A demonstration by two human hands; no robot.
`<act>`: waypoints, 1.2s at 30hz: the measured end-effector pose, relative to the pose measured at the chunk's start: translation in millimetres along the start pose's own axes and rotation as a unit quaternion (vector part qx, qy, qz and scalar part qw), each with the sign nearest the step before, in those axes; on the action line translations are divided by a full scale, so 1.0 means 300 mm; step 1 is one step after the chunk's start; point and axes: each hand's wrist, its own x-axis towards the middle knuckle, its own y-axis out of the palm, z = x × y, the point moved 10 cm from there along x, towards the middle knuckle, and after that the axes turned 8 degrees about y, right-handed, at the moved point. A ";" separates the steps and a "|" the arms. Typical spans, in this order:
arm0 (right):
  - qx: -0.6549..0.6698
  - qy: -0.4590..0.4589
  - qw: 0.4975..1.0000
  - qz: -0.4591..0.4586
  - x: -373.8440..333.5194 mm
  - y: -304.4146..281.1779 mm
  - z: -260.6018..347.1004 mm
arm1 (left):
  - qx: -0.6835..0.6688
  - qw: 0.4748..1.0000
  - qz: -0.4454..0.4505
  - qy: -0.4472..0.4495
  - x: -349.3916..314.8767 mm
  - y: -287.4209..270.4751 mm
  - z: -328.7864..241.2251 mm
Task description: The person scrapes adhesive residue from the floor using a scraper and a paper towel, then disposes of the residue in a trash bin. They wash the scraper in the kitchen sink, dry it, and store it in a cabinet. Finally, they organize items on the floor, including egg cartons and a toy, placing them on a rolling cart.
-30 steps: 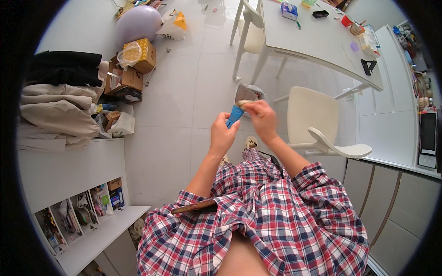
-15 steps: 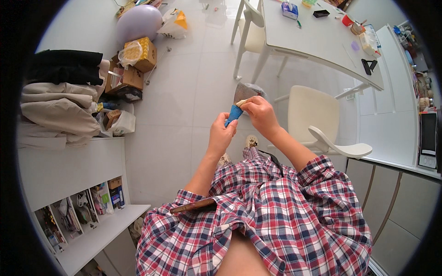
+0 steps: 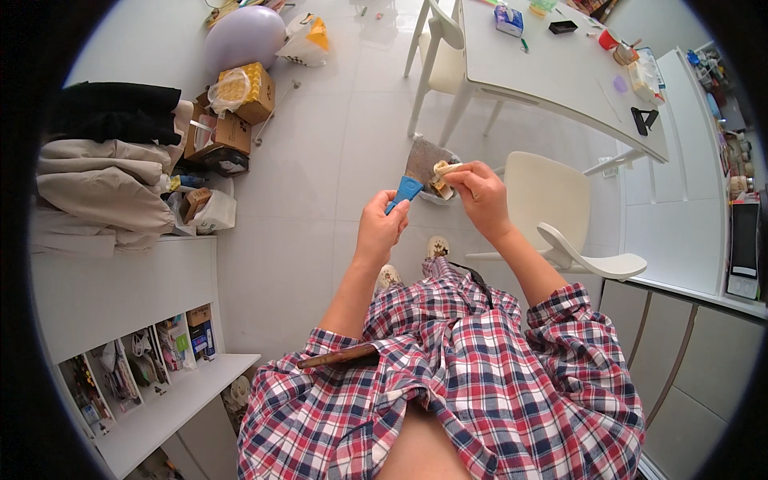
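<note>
My left hand (image 3: pixel 382 226) is closed round the blue handle of a scraper (image 3: pixel 406 189). Its wide, grey-brown blade points away from me and looks stained. To the right, my right hand (image 3: pixel 482 197) pinches a crumpled off-white cloth or tissue (image 3: pixel 448 170), apart from the blade. Below the hands, partly hidden behind the blade and the cloth, a bin with a pale plastic liner (image 3: pixel 439 199) stands on the floor; something brownish shows at its mouth.
A white table (image 3: pixel 552 68) stands far right, with a cream chair (image 3: pixel 548 196) nearer me and another white chair (image 3: pixel 438 64) at its left end. Cardboard boxes (image 3: pixel 228 132) and a lilac ball (image 3: pixel 245 40) lie far left. A white shelf unit (image 3: pixel 136 280) is at left.
My right hand has moved right and slightly nearer, taking the cloth off the scraper. More of the blue handle and the bin now shows.
</note>
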 end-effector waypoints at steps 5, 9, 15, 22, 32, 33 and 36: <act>-0.016 -0.089 0.993 0.079 0.026 0.099 0.051 | 0.022 0.999 0.022 0.020 0.006 0.029 0.000; -0.033 -0.104 0.990 0.092 0.063 0.157 0.074 | 0.060 0.997 0.019 0.054 0.017 0.017 -0.030; -0.049 -0.055 0.997 0.014 0.097 0.086 0.004 | 0.024 0.999 0.031 0.021 0.010 0.049 -0.006; -0.012 -0.066 0.995 0.080 0.032 0.074 0.035 | 0.010 0.999 0.041 0.007 -0.009 0.053 0.000; -0.005 -0.065 0.996 0.062 0.129 0.125 0.054 | 0.057 0.995 0.069 0.039 -0.011 0.072 -0.004; 0.022 -0.026 0.999 0.026 0.152 0.077 0.047 | 0.040 0.995 0.082 0.034 -0.011 0.089 0.005; 0.018 0.037 0.999 -0.034 0.155 -0.013 0.004 | 0.027 0.999 0.039 0.005 -0.007 0.037 0.013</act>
